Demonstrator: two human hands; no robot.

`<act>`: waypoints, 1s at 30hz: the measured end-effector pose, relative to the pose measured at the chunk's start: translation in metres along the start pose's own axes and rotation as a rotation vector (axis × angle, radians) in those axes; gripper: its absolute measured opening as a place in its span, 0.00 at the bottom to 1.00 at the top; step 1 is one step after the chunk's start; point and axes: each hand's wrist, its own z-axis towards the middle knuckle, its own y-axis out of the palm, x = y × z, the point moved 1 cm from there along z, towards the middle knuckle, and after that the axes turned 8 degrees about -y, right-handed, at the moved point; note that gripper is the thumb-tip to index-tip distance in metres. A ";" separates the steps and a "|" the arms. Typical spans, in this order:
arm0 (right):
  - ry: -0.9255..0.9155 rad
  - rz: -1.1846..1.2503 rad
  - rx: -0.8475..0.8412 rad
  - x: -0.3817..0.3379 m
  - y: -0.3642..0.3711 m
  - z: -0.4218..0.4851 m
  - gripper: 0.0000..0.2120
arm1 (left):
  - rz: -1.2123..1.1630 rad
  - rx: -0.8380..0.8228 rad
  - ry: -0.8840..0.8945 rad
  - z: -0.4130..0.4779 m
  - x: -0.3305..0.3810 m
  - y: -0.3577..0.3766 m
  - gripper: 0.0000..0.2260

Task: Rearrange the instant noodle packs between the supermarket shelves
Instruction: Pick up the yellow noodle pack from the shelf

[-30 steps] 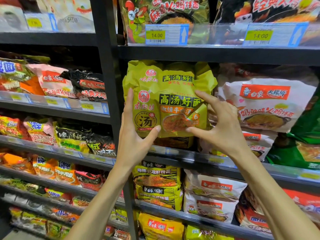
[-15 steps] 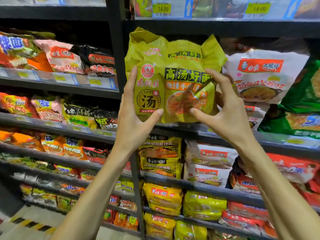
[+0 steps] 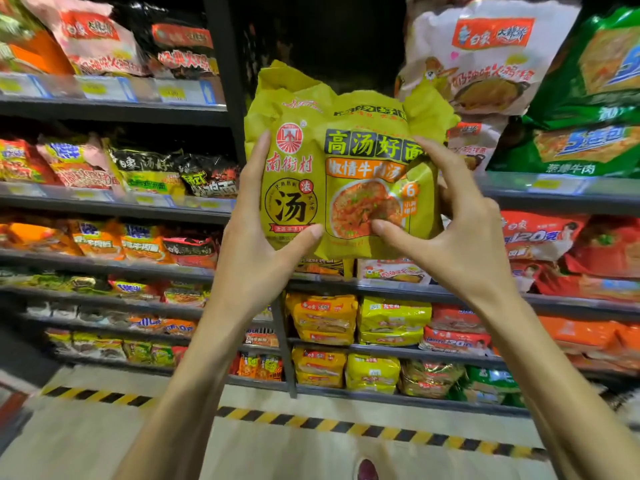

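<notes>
You hold one yellow noodle pack (image 3: 346,161) upright in the air in front of the shelves, just to the right of the black shelf post (image 3: 221,57), its left edge overlapping the post. Your left hand (image 3: 256,251) pinches its lower left corner: thumb pressed across the front under the round seal, the other fingers straight up along the pack's left edge. Your right hand (image 3: 460,237) pinches the lower right side, thumb tip on the printed bowl of noodles, index finger arched over the front, the rest hidden behind the wrapper.

On the pack you can read the red brand 南街村 beneath a red sunburst logo, 高汤好面 in yellow-on-black blocks, a big black 汤 in a circle with a small red 浓, and a "6" on an orange tab. The orange band under the heading is creased; 牛 is clear, the rest is not.

Further right of the post, a white pack (image 3: 485,60) carries an orange 白家 label, a green pack (image 3: 588,143) reads 5连包 and 葱爆牛肉, and a red pack (image 3: 540,237) shows 120克. Left of the post sit a pink pack (image 3: 93,39), also with a 白家 label, and a black pack (image 3: 207,178); the yellow price tags there are too blurred to read. A black-and-yellow hazard stripe (image 3: 311,424) runs along the floor below the post.
</notes>
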 end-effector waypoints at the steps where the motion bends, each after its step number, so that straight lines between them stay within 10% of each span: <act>1: 0.016 -0.008 -0.003 -0.004 -0.001 -0.008 0.40 | 0.008 -0.014 -0.017 -0.007 0.002 -0.001 0.44; 30: 0.394 -0.129 0.142 -0.019 -0.234 -0.251 0.37 | -0.176 -0.392 -0.126 -0.204 0.108 0.193 0.42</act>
